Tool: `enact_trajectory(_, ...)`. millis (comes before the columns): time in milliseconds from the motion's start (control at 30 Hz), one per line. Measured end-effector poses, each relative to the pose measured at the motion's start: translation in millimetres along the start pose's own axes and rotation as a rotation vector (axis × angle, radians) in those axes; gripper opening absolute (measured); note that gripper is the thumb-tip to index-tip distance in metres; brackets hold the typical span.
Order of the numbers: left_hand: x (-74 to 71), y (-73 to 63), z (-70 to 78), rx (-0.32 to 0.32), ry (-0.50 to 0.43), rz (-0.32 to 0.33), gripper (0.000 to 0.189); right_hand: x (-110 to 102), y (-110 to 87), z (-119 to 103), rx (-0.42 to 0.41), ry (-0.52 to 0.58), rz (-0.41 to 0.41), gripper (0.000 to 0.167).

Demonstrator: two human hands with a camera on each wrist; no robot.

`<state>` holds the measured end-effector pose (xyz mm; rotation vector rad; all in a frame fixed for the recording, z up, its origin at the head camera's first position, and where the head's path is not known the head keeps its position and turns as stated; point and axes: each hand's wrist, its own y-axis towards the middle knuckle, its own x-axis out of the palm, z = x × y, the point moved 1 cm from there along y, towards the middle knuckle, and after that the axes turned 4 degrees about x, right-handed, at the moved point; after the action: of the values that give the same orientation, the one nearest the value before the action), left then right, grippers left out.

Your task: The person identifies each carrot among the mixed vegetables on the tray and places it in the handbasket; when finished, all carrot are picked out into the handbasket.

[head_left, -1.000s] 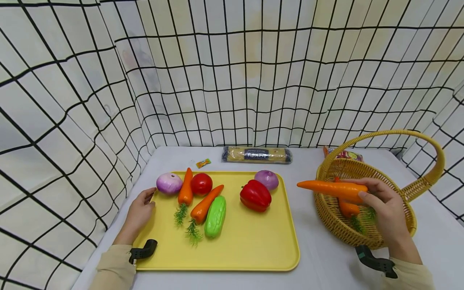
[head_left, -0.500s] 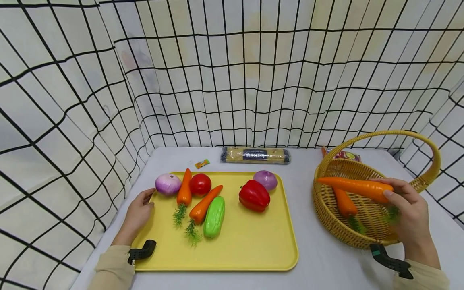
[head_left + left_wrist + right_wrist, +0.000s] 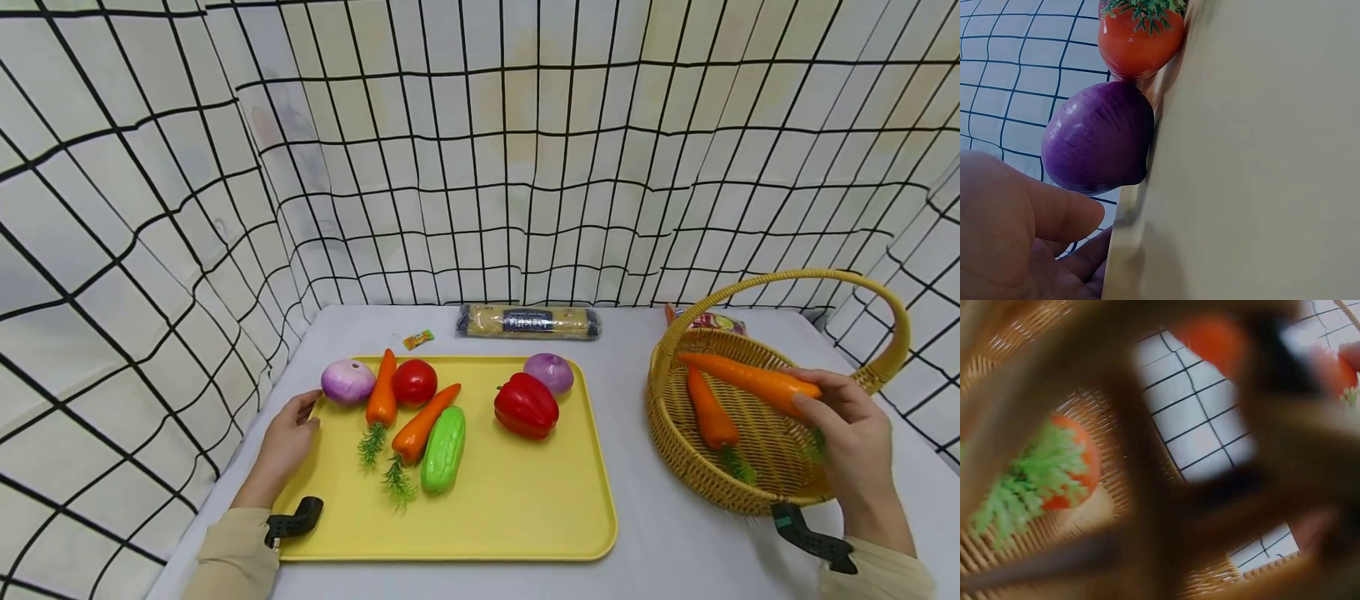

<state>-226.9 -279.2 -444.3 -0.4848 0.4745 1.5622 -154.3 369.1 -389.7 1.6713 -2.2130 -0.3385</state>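
Note:
My right hand (image 3: 855,433) pinches an orange carrot (image 3: 750,382) by its thick end, over the wicker basket (image 3: 678,467). The carrot's tip points left and its green top is mostly hidden by the hand. Below it, another carrot (image 3: 708,412) lies inside the basket; its leafy end (image 3: 1029,481) shows in the right wrist view. My left hand (image 3: 288,442) rests at the left rim of the yellow tray (image 3: 517,517), its fingers loosely bent. Beside it sits a purple-and-white onion (image 3: 348,382); in the left wrist view the onion (image 3: 1100,137) is just past my thumb (image 3: 1069,212).
On the tray lie two carrots (image 3: 382,396), a tomato (image 3: 415,382), a green cucumber (image 3: 444,450), a red bell pepper (image 3: 527,406) and a purple onion (image 3: 551,372). Behind it are a noodle pack (image 3: 528,321) and a small wrapper (image 3: 418,339). The basket's handle (image 3: 825,275) arches overhead.
My right hand has moved right with the carrot, farther over the basket, and the carrot's tip now overlaps the basket. The left hand has stayed at the tray's rim.

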Motion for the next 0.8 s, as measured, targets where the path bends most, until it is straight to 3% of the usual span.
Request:
enact_trajectory(67, -0.1, -0.6, 0.6, 0.001, 0.001, -0.001, 0.050, 0.6, 1.2, 3.7, 0.023, -0.085, 0.028, 0.029)
enact_trajectory(300, 0.0, -1.3, 2.0, -0.001, 0.008, 0.008, 0.051, 2.8, 3.8, 13.3, 0.082, -0.547, 0.106, 0.034)
enact_trajectory(600, 0.1, -2.0, 0.8, 0.003, 0.006, 0.010, 0.053, -5.2, 4.8, 14.7, 0.315, -0.586, 0.155, 0.030)
enact_trajectory(800, 0.2, -0.7, -1.2, 0.009, -0.001, 0.013, 0.054, -4.8, 7.0, 19.3, 0.417, -0.757, 0.062, 0.056)
